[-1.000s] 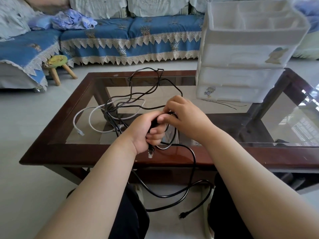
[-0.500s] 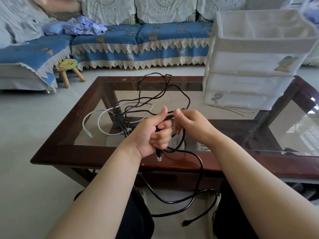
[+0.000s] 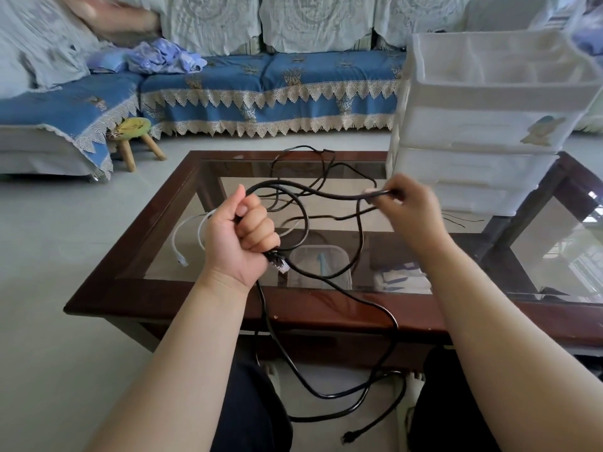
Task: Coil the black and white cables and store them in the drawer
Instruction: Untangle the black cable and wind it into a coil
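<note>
Black round-jacketed cable [image 3: 329, 195] is held in both hands above a glass-topped coffee table with a dark red-brown wooden frame [image 3: 137, 288]. The left hand [image 3: 243, 236] is clenched in a fist around several strands, with a clear plug end [image 3: 280, 261] sticking out just below the fist. The right hand [image 3: 409, 203] is raised off to the right, and one strand is pinched between thumb and fingertips; this hand is blurred, so the exact finger placement cannot be told. Between the two hands a loop of the cable is stretched, and further tangled loops are spread on the glass behind. From the left fist the cable is hung down over the near table edge to the floor, where its other black plug [image 3: 350, 438] is seen between the knees. A thin white cable [image 3: 177, 236] is laid in loops on the glass, partly hidden behind the left hand. A white translucent plastic drawer unit [image 3: 483, 125] is stood on the far right of the table, with its drawers apparently closed.
</note>
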Available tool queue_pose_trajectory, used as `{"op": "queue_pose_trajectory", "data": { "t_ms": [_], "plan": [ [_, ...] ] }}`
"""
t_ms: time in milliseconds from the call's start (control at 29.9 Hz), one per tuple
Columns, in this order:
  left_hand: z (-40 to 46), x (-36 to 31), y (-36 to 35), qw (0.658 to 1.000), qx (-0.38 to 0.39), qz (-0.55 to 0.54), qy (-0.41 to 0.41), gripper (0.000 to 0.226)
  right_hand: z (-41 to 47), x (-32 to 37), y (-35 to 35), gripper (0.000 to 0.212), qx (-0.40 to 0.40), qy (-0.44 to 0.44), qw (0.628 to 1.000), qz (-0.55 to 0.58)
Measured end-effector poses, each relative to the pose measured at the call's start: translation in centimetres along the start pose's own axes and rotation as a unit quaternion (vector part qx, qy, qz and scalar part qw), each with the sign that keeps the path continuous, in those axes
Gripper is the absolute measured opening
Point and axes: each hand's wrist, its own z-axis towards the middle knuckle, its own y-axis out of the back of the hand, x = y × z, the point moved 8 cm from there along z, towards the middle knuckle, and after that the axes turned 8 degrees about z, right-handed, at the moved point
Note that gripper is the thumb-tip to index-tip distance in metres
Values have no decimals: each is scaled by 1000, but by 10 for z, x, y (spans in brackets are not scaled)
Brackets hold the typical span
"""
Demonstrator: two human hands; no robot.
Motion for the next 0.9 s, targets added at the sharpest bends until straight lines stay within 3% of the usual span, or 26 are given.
{"op": "queue_pose_trajectory", "data": {
  "t_ms": [67,201,368,502,602,803,903],
  "plan": [
    [-1,-2,6,1000,-23,-11,1,46,-6,22,22,37,-31,14,998,61],
    [0,-2,19,996,-84,-25,11,46,-36,43,14,25,108,-5,992,59],
    [2,-2,26,992,-120,13,21,43,-39,45,0,8,83,48,987,-126],
    [3,8,19,989,-117,82,47,40,-45,39,-27,19,160,75,941,-288],
    [5,17,11,984,-103,135,60,40,-55,44,-47,23,206,122,910,-338],
    [5,35,-2,974,-52,202,85,37,-77,62,-77,20,256,234,882,-320],
    [3,42,-2,953,-89,277,78,38,-80,63,-84,23,284,225,883,-298]
  ]
}}
